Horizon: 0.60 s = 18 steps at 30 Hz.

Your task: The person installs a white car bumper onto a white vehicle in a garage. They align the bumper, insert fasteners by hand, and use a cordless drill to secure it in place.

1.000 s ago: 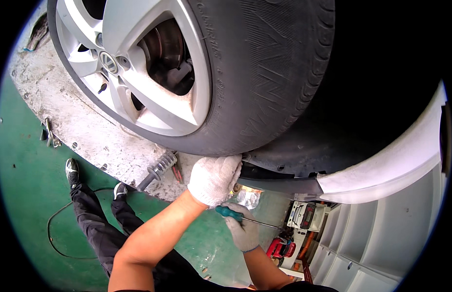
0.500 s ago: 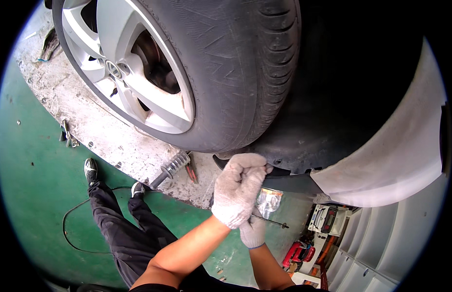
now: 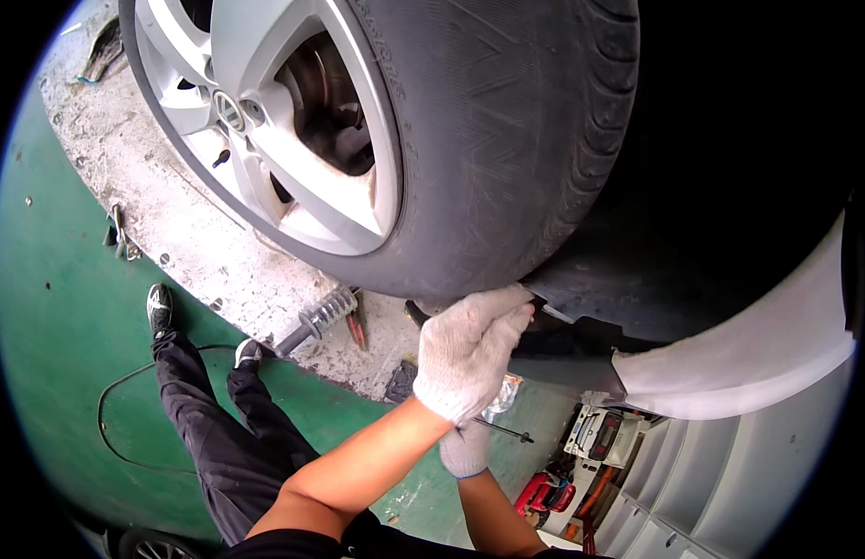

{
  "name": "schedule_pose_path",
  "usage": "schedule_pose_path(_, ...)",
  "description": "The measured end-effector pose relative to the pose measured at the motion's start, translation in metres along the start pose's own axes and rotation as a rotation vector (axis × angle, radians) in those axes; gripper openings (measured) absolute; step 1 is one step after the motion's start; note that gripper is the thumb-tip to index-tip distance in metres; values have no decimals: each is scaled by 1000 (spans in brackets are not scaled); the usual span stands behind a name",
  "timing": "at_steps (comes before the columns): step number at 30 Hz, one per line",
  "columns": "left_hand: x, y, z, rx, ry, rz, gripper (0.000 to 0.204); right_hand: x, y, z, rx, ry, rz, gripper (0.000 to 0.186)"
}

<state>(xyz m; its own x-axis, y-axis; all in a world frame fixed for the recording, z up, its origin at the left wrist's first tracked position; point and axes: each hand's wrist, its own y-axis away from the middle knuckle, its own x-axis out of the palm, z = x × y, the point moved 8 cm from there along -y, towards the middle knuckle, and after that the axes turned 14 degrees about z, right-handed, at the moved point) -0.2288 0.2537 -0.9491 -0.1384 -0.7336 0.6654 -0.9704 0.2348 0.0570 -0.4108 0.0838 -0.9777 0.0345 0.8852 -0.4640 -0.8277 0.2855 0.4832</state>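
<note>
My left hand [image 3: 471, 349], in a white knit glove, reaches under the tyre [image 3: 507, 140], its fingers closed at the dark wheel-arch liner [image 3: 619, 303]. What lies in those fingertips is hidden. A pale thin strip [image 3: 557, 315] shows just beyond them. Lower and partly behind the left wrist, my gloved right hand [image 3: 465, 450] is closed around a thin dark rod [image 3: 505, 430] with a small collar near its tip. The tyre sits on a silver alloy wheel [image 3: 320, 200].
A coil spring with a dark rod [image 3: 328, 312] and red-handled pliers [image 3: 357, 331] lie on the worn white platform [image 3: 209, 270]. A white fender [image 3: 740, 363] curves at right. A red tool [image 3: 544, 494] lies among items below it. A dark hose [image 3: 102, 410] crosses the green floor.
The view has shifted, with the wheel now larger and further right. My left fingertips have moved up and right against the liner, where the pale strip now shows. My right hand keeps the rod.
</note>
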Motion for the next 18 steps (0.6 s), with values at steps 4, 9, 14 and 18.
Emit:
schedule_pose_path(4,-2,-2,-10,-6,99,202,32,-14,-16,-90,56,-461,168,52)
schedule_pose_path(9,-9,-16,-21,-162,327,583,37,20,-36,-105,268,-1161,162,51)
schedule_pose_path(14,-23,-19,-33,80,495,655,45,47,-51,-56,302,-1283,72,50)
schedule_pose_path(18,-16,-23,-30,-94,428,935,51,44,-67,-46,202,-1144,3,49)
